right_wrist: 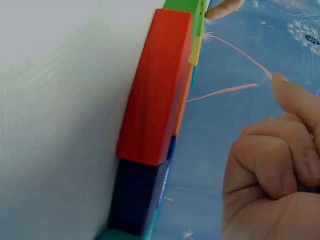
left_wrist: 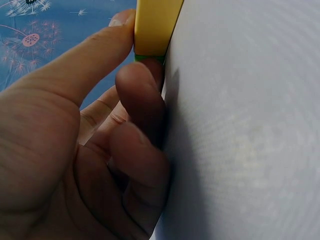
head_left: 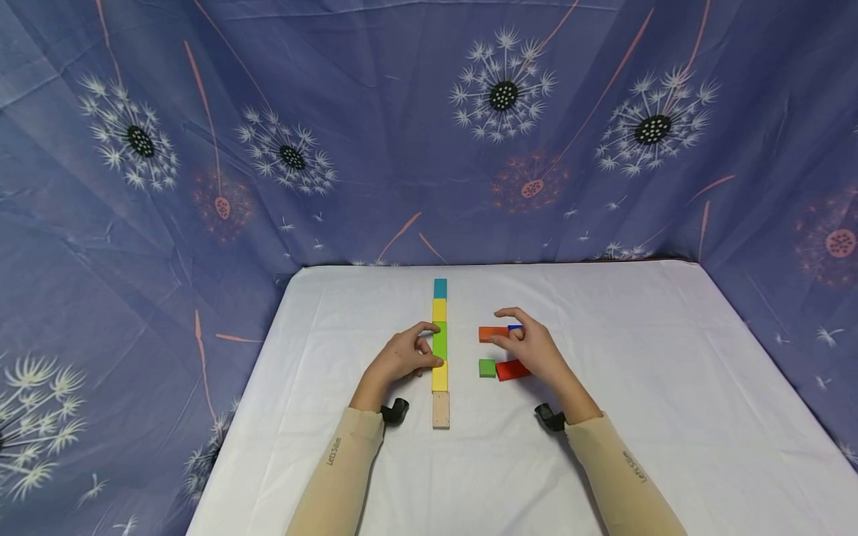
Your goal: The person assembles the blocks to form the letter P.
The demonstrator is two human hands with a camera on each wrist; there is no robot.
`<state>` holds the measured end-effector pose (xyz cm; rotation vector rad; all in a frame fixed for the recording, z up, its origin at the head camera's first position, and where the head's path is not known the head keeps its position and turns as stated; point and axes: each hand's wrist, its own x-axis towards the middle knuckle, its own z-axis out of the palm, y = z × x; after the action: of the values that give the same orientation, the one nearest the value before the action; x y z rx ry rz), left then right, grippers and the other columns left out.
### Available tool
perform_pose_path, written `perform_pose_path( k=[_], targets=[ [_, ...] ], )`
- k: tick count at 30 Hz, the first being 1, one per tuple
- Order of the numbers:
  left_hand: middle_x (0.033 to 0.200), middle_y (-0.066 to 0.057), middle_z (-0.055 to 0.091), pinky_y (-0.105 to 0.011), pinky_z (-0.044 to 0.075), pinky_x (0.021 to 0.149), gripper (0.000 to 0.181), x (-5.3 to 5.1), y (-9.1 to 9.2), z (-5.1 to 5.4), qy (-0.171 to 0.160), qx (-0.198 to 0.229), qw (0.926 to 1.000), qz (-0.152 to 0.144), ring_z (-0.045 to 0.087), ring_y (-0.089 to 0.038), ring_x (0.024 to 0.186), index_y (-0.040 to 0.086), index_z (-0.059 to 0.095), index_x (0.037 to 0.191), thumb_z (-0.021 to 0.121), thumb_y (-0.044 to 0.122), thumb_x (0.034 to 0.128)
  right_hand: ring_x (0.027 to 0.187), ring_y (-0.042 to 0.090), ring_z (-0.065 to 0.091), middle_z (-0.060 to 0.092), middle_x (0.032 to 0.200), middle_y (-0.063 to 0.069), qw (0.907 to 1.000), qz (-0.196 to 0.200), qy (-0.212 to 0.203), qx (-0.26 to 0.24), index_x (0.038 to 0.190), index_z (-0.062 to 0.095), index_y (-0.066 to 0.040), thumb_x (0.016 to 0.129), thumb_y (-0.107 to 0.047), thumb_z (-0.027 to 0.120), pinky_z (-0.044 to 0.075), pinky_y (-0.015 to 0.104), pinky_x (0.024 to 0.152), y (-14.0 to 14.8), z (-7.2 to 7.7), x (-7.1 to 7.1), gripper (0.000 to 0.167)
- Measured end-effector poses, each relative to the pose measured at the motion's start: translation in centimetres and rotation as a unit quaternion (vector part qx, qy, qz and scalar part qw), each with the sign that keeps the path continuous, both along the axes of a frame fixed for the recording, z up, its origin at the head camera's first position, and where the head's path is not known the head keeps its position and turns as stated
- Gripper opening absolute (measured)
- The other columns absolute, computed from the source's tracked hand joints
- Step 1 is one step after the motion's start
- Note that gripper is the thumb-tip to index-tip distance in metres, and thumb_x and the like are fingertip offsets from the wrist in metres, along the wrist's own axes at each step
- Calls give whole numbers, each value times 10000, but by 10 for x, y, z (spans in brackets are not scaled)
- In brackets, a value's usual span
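Observation:
A straight column of blocks runs away from me on the table. In it are a plain wooden block (head_left: 440, 411), a yellow block (head_left: 439, 378), a long green block (head_left: 439, 341), another yellow block (head_left: 439, 310) and a teal block (head_left: 440, 288). My left hand (head_left: 402, 356) grips the long green block by its two ends, between thumb and index finger. To the right, my right hand (head_left: 538, 351) hovers over loose blocks, thumb and index apart, holding nothing. Below it lie an orange block (head_left: 492, 334), a small green block (head_left: 487, 368) and a red block (head_left: 512, 371).
Behind the red block, the right wrist view shows a dark blue block (right_wrist: 137, 195) and a teal one (right_wrist: 120, 234), both hidden by my hand from above. A white cloth covers the table (head_left: 637, 320). Patterned blue fabric (head_left: 402, 134) hangs around it.

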<state>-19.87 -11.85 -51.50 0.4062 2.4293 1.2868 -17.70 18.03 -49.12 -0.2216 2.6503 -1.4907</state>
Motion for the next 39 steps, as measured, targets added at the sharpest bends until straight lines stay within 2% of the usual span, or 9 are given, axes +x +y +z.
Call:
perform_pose_path(
  k=[7,17,27,30,33,36,39],
  targets=[
    [809,24,699,-318,521,678,661,0,1,1,17,-99,9999,28,581,-132,542,218,569,1475,871,243,888,570,156,373,363,613,-31,9988,-334,-341,72,1462,563,-192,974,-267,778,286,276,549,4,-7,-6,539],
    [812,23,700,-319,516,684,658,-1,1,1,26,-140,9999,50,580,-132,542,212,570,1475,869,240,889,524,158,373,403,572,-41,9965,-490,-651,157,1479,546,-161,985,-238,763,291,260,495,6,-16,-12,545],
    [807,20,699,-331,520,751,658,-1,1,2,21,-105,9999,43,587,-146,535,213,568,1480,866,234,894,653,172,509,545,713,22,9913,-719,-1028,392,1456,578,-158,984,-235,739,378,279,587,6,-21,-18,504],
    [804,20,695,-331,516,733,658,-1,1,2,15,-94,9999,45,579,-144,535,211,569,1479,867,233,893,757,235,545,592,837,96,9879,-790,-1240,485,1453,583,-174,981,-237,730,407,302,635,6,-21,-20,498],
    [805,19,692,-325,512,707,655,0,1,2,-3,-67,10000,39,576,-144,538,209,569,1479,865,235,895,980,319,573,636,1112,201,9849,-831,-1398,586,1454,584,-178,983,-234,717,470,366,755,5,-20,-22,492],
    [805,19,692,-322,508,685,653,0,1,3,-27,-67,10000,42,575,-142,541,208,569,1479,863,235,897,1197,399,540,564,1420,266,9829,-827,-1545,560,1460,577,-176,990,-221,700,511,482,944,4,-20,-23,488],
    [807,20,694,-320,507,678,656,1,1,3,-48,-95,9999,55,576,-141,542,209,571,1478,866,239,894,1304,421,496,473,1567,265,9816,-830,-1629,551,1460,577,-167,995,-209,683,473,569,1080,3,-20,-23,479]
  ],
)
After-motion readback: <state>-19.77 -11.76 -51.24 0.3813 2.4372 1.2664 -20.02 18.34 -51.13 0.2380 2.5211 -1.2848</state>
